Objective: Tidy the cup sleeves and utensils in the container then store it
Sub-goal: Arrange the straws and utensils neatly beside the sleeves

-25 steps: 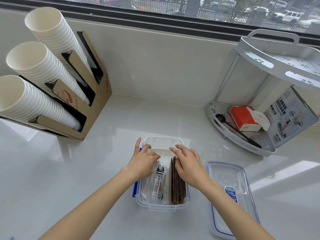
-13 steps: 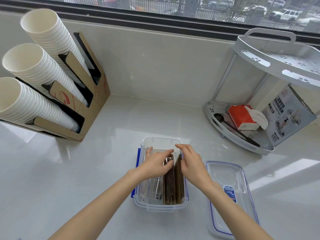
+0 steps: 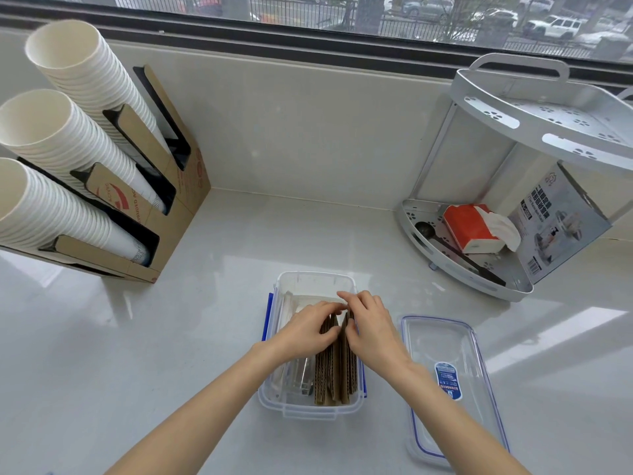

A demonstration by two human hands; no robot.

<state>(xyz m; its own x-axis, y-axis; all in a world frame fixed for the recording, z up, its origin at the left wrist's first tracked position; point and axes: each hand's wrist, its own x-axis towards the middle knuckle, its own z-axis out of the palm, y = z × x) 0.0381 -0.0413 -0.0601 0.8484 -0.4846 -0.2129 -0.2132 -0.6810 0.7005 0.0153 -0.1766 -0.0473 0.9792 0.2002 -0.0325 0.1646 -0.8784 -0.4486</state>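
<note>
Inside the box (image 3: pixel 310 411), I'm pinching the sleeves (image 3: pixel 334 368) with my left hand (image 3: pixel 306 329) and right hand (image 3: pixel 371 323); light, bendy cardboard, best gripped along top edges.

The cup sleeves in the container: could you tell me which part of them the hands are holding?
Both the left hand and right hand pinch the cup sleeves at their far top edges.
</note>
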